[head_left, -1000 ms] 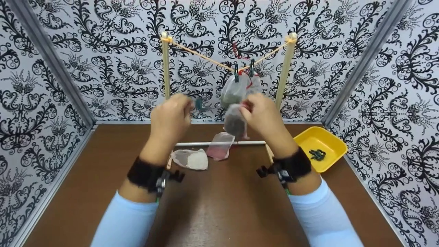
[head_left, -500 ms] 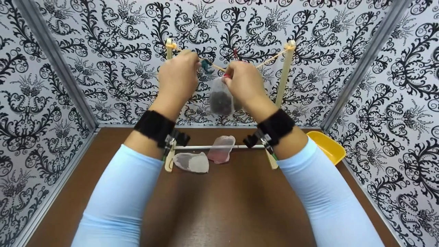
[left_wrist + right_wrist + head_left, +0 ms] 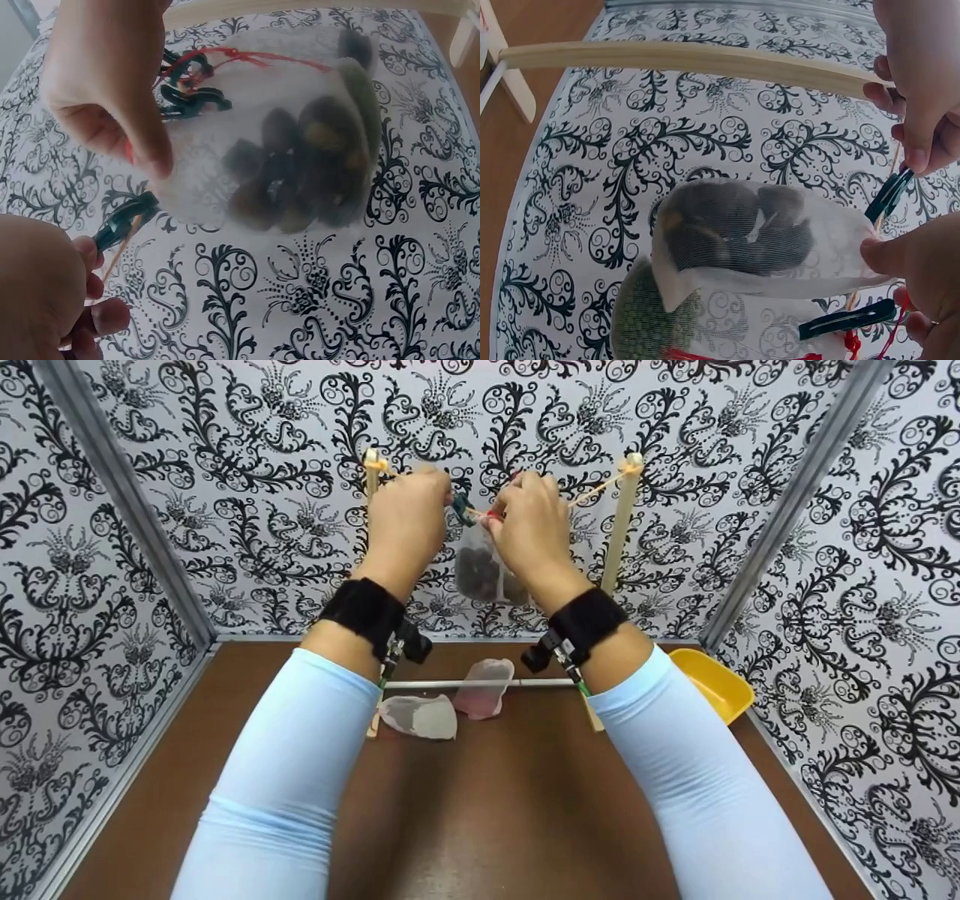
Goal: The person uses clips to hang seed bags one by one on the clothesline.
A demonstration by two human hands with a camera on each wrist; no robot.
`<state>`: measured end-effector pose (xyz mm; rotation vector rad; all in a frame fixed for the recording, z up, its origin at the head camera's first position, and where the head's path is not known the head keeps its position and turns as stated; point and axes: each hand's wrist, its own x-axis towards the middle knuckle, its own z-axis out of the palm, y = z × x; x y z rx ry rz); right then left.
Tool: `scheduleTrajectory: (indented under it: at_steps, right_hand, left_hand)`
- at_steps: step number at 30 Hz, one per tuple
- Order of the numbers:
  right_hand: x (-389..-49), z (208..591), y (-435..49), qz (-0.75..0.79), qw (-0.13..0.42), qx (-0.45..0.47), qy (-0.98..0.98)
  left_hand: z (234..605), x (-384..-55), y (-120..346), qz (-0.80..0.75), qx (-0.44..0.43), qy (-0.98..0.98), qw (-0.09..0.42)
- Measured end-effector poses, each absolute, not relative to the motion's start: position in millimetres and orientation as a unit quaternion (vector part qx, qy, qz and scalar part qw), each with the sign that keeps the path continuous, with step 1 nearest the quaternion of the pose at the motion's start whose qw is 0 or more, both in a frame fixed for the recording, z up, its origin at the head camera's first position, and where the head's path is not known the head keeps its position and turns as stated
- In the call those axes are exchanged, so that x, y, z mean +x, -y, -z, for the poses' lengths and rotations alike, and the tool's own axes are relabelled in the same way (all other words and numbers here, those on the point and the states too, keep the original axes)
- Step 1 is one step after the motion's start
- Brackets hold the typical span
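My left hand [image 3: 409, 525] pinches a dark green clothespin [image 3: 124, 217], its tip at the cord [image 3: 596, 493] strung between two wooden posts. Between thumb and fingers, my right hand [image 3: 531, 521] grips the top of a white mesh bag [image 3: 735, 232] with dark round pieces inside, holding it up against the cord. The tip of the clothespin lies right by the bag's top edge in the right wrist view. Behind hangs another mesh bag [image 3: 649, 315] with green contents, partly hidden. A second clothespin [image 3: 847, 319] sits on the cord next to my right hand.
On the brown table [image 3: 465, 810] lie a mesh bag with white contents [image 3: 431, 718] and one with pink contents [image 3: 484, 694]. A white rod [image 3: 551, 683] runs between the post bases. A yellow bin [image 3: 720, 682] stands right, partly behind my sleeve. Patterned walls enclose the table.
Both hands have risen to the cord, the right carrying the mesh bag of dark pieces, the left the clothespin. Over the last half second they have drawn closer together.
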<state>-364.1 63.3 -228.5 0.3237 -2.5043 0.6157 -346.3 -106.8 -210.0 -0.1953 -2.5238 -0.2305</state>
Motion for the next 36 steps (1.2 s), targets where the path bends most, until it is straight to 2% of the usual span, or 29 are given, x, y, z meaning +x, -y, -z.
scheduleTrajectory:
  at_steps: [6, 16, 30, 36]
  right_hand:
    - [-368.8, 230.4, -60.5, -0.236, 0.297, 0.132, 0.916]
    - [-369.2, 232.8, -65.9, -0.266, 0.255, 0.121, 0.922]
    - [-364.1, 231.6, -65.1, -0.311, 0.244, 0.11, 0.912]
    - [-366.0, 233.1, -66.5, -0.32, 0.231, 0.1, 0.913]
  left_hand:
    - [216.7, -349.7, 103.1, 0.06, -0.082, 0.946, 0.308]
    - [215.8, -346.8, 103.0, -0.015, -0.12, 0.948, 0.295]
    - [213.4, -348.6, 104.1, 0.019, -0.132, 0.957, 0.259]
    - [212.8, -348.7, 104.4, 0.028, -0.124, 0.969, 0.212]
